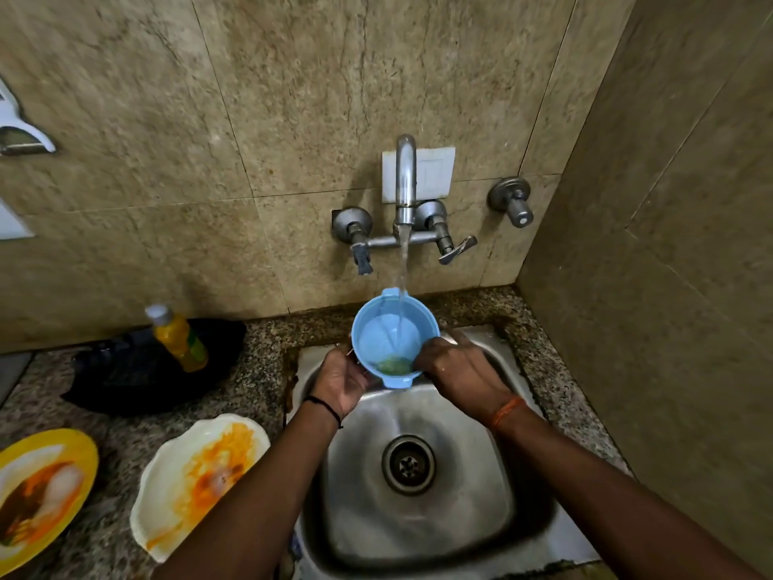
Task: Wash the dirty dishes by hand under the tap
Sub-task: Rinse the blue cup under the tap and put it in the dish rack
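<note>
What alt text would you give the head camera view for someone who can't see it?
Two hands hold a blue plastic cup under a running wall tap over a steel sink: the left hand grips its side, the right hand scrubs inside with a green pad. Two stained plates wait on the counter's left.

I am counting one blue cup (395,337) under one running tap (405,182), with one green scrubber (395,365) lying inside it. I am seeing two dirty plates on the counter: one white plate (196,483) and one yellow plate (42,491). One yellow bottle (180,337) is standing by one black pan (125,378). One steel sink (418,517) is showing one drain (408,464), and two hands are in view, the left hand (341,385) and the right hand (464,374)
</note>
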Tool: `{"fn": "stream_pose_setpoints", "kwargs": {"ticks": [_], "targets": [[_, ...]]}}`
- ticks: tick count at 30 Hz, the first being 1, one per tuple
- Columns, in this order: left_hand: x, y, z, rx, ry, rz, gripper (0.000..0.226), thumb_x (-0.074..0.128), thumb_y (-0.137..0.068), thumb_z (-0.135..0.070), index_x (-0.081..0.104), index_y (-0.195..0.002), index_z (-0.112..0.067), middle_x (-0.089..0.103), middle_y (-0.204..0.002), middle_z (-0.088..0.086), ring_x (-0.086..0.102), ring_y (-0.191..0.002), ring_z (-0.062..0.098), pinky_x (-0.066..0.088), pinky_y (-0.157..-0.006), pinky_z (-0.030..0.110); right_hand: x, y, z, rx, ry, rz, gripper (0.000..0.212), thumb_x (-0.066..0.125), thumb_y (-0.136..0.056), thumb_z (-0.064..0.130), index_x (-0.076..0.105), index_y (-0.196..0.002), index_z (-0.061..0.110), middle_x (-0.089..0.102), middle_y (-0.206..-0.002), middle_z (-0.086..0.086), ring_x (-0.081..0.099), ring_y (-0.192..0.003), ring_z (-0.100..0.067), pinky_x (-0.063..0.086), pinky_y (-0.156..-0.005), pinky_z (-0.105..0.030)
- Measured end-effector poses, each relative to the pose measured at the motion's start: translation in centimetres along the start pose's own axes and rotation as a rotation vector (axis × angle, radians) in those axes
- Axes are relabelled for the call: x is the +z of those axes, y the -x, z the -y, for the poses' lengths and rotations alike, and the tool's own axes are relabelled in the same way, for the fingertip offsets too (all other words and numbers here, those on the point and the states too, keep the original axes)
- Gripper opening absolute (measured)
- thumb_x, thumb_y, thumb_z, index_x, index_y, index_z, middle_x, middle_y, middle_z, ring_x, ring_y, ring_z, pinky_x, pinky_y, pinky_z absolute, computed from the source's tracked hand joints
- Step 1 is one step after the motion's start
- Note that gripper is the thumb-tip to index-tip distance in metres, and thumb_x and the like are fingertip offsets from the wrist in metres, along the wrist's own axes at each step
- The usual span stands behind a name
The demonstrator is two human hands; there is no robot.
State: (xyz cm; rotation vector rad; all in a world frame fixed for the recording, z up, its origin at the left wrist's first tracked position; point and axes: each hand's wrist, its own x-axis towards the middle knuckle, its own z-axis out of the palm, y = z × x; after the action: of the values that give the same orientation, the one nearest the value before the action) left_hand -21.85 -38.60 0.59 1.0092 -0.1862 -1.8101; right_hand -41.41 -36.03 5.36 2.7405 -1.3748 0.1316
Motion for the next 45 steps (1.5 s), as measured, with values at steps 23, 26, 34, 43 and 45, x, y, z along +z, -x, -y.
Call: {"fn": "stream_pose_setpoints", "kwargs": {"ticks": [23,26,34,43,45], "targets": [[1.4,1.7,-1.6,0.568,-0.896,0.156,0.025,0.067,-0.086,-0.012,0.072,-0.109,-0.022,0.062,-0.129,-0.004,0.056,-0.12,0.009,0.047,-0.1,0.029,0.7,-2.1,0.7,0.326,-0.428,-0.049,0.021,0.061,-0.089,0.035,0.068,-0.106,0.026,0.073,-0.099,-0.001,0.066,-0.092,-0.019,0.037,-0.071,-0.023],[1.4,2.0,-1.7,0.585,-1.124,0.234,0.052,0.073,-0.082,-0.014,0.055,-0.128,-0.03,0.052,-0.132,-0.014,0.054,-0.114,-0.005,0.048,-0.09,0.011,0.8,-3.3,0.3,0.583,-0.962,-0.041,0.016,0.065,-0.09,0.025,0.071,-0.1,0.014,0.071,-0.098,-0.008,0.064,-0.082,-0.018,0.047,-0.07,-0.028],[1.8,2.0,0.3,0.654,-1.362,0.127,0.105,0.085,-0.06,-0.05,0.028,-0.145,-0.029,0.026,-0.149,-0.003,0.034,-0.135,0.014,0.037,-0.11,0.035,0.5,-3.7,-0.5,0.935,-2.321,-0.335,0.022,0.047,-0.098,0.012,0.06,-0.111,-0.001,0.073,-0.093,-0.014,0.071,-0.083,-0.025,0.061,-0.063,-0.033],[4.4,1.9,0.0,0.917,-1.793,-0.098,0.118,0.074,-0.051,-0.067,0.022,-0.147,-0.022,0.038,-0.135,0.006,0.04,-0.123,0.024,0.04,-0.101,0.034,1.5,-3.9,0.7,1.15,-2.139,-0.206,0.033,0.033,-0.103,0.019,0.062,-0.113,0.008,0.063,-0.112,-0.01,0.061,-0.103,-0.029,0.051,-0.09,-0.039],[4.8,1.7,0.1,0.955,-1.897,-0.125,0.122,0.071,-0.052,-0.068,0.014,-0.15,-0.022,0.034,-0.137,0.009,0.036,-0.125,0.028,0.038,-0.103,0.038,1.3,-3.8,1.0,1.239,-1.944,-0.201,0.027,0.039,-0.1,0.015,0.064,-0.092,0.013,0.066,-0.091,-0.007,0.061,-0.077,-0.023,0.051,-0.066,-0.032]]}}
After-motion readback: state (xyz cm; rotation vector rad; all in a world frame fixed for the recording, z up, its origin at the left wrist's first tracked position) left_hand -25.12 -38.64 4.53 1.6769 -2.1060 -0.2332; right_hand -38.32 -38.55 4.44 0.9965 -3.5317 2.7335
